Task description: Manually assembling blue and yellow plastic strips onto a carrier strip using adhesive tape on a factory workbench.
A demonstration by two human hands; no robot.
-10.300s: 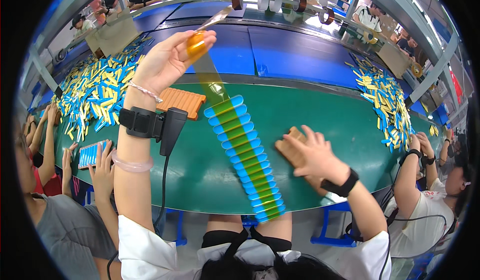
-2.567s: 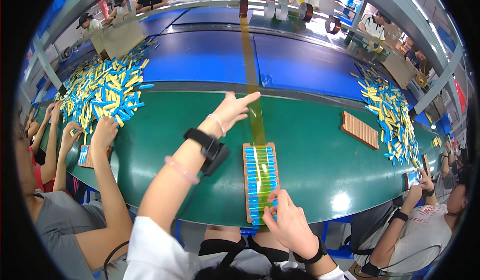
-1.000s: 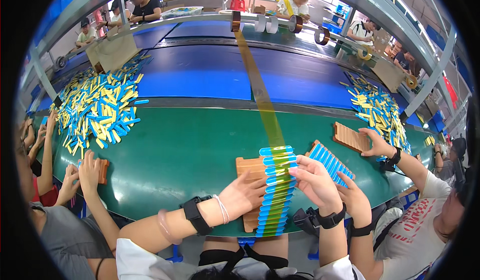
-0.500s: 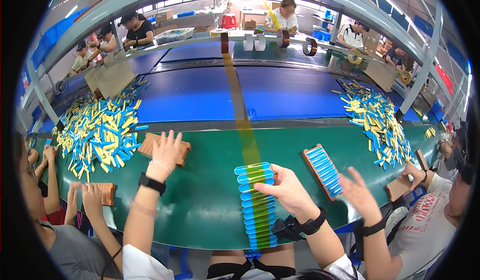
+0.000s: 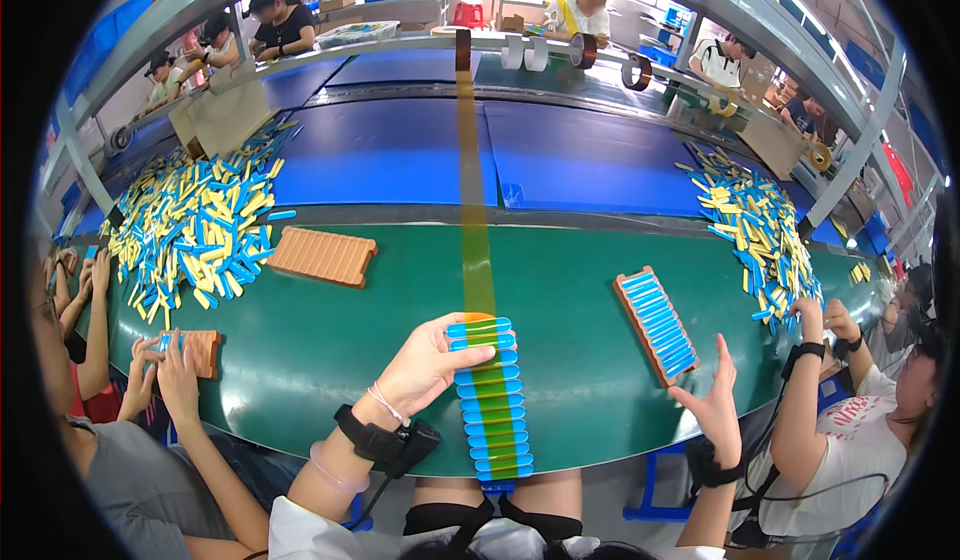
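Observation:
My left hand [image 5: 425, 365] pinches the upper end of a strip of blue nail files [image 5: 492, 400], its thumb on top and its fingers behind. The files lie side by side like rungs, joined by a yellowish clear tape [image 5: 475, 250] that runs up to the rail. The strip's lower end hangs at the table's front edge. My right hand [image 5: 712, 405] is open with fingers spread, thumb close to the lower corner of a slotted orange-brown block [image 5: 655, 325] filled with blue files. Whether it touches the block I cannot tell. Another slotted block [image 5: 322, 256], bare, lies at left.
Piles of loose blue and yellow files [image 5: 200, 225] lie left and right [image 5: 760, 240] on the green table [image 5: 390, 410]. Tape rolls [image 5: 583, 51] hang on the rail beyond. A co-worker's hands [image 5: 178, 370] work at a block on the left; another person's [image 5: 808, 315] reach the right pile.
The strip has passed from my right hand to my left, which came over from the bare block. My right hand moved right to the filled block. The right co-worker's hand left that block.

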